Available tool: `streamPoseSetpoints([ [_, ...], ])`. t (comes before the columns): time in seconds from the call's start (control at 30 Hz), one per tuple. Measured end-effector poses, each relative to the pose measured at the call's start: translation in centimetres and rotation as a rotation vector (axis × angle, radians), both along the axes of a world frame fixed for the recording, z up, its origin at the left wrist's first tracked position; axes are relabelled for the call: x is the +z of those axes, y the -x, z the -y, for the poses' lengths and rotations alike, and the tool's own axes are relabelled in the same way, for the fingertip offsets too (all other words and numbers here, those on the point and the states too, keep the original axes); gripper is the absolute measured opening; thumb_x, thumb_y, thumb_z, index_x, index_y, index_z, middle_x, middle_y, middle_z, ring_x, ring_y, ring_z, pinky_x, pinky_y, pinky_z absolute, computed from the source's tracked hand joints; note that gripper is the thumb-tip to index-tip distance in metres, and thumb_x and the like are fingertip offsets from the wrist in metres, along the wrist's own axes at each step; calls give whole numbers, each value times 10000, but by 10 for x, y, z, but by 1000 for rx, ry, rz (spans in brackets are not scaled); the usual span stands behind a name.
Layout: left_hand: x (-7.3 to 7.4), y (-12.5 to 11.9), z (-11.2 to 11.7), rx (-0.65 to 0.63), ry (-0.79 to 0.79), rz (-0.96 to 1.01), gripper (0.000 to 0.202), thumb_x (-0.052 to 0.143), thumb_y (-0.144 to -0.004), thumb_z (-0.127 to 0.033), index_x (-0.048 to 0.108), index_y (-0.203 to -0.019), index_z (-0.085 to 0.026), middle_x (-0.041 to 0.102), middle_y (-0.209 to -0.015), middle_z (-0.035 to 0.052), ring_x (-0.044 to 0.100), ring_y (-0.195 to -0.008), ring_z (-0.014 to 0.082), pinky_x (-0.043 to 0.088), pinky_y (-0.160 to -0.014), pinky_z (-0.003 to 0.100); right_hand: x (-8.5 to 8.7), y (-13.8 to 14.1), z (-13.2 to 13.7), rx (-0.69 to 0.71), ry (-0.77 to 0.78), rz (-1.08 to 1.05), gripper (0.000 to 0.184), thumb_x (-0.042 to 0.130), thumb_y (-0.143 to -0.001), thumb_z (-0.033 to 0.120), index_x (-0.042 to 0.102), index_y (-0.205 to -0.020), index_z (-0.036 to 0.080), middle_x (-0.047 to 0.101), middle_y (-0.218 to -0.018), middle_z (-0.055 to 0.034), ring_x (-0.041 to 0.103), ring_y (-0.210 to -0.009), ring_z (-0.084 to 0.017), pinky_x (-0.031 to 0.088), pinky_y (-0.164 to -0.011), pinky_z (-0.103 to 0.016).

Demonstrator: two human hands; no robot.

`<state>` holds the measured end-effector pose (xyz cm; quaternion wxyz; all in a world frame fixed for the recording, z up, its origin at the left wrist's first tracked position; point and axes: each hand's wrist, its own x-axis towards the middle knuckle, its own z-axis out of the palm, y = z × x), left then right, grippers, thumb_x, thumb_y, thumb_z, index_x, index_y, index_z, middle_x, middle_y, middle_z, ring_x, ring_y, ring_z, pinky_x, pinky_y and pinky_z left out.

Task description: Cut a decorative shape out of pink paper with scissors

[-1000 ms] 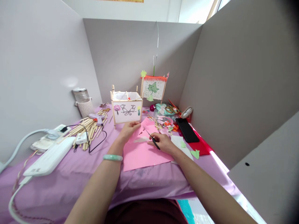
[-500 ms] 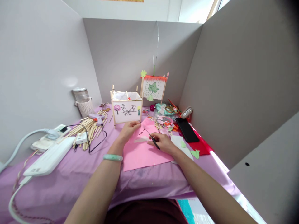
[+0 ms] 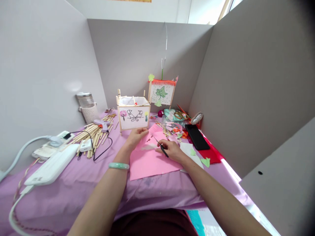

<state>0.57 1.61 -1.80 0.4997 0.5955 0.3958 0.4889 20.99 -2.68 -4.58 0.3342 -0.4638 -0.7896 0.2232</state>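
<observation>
A sheet of pink paper (image 3: 155, 165) lies on the table in front of me, with a fringed pink strip (image 3: 154, 129) at its far end. My left hand (image 3: 139, 135) pinches the pink paper near the strip's left edge. In my right hand (image 3: 171, 149) is a pair of black-handled scissors (image 3: 162, 149), fingers wrapped round the handles. The blades point up and left toward the strip; whether they are apart I cannot tell. Just behind my left hand stands a stick-framed box lantern (image 3: 134, 117) with two birds drawn on its front.
At the left lie thin wooden sticks (image 3: 98, 139), a lilac glue gun (image 3: 102, 124), a white power strip (image 3: 52, 164) and cables. A finished lantern (image 3: 161, 92) hangs behind. To the right are paper scraps (image 3: 177, 129), a black phone (image 3: 197, 137) and red sheets (image 3: 212, 153).
Almost nothing differs. Both hands keep their places on the paper and the scissors, with only a very slight shift at the blades.
</observation>
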Motion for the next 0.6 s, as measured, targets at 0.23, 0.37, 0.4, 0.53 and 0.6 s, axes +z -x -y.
streamPoseSetpoints([
  [0.23,-1,1,0,0,-5,7,299,687,-646,-408,631,-762,-139,611,-639,5,568,-591,147,410,-554,245,-2,0,-2,-35,-48,36,289,619,-756,497,616,-782,209,493,-564,42,429,-535,-103,279,-510,-204],
  [0.37,-1,1,0,-3,-6,4,293,686,-647,-413,636,-747,-142,605,-627,3,569,-588,149,405,-538,242,-2,-1,-2,-51,-70,55,297,620,-753,508,621,-784,213,510,-569,38,439,-535,-106,283,-515,-205],
  [0.4,-2,1,-1,5,-6,-2,294,686,-645,-416,638,-740,-142,602,-618,4,567,-585,151,402,-531,242,-2,0,-2,-52,-69,56,294,623,-752,506,622,-787,214,516,-573,38,442,-535,-105,286,-517,-205],
  [0.53,-2,1,-1,28,-19,-15,296,689,-640,-413,649,-735,-136,602,-602,13,564,-583,158,393,-518,242,-2,0,-1,-60,-64,59,283,638,-746,490,626,-795,212,531,-583,36,455,-537,-104,295,-520,-203],
  [0.6,-1,1,0,22,-23,-17,299,686,-644,-409,657,-750,-131,612,-616,21,566,-590,160,394,-522,243,-1,1,-1,-65,-63,66,286,640,-745,491,627,-796,210,533,-584,35,459,-539,-104,294,-518,-202],
])
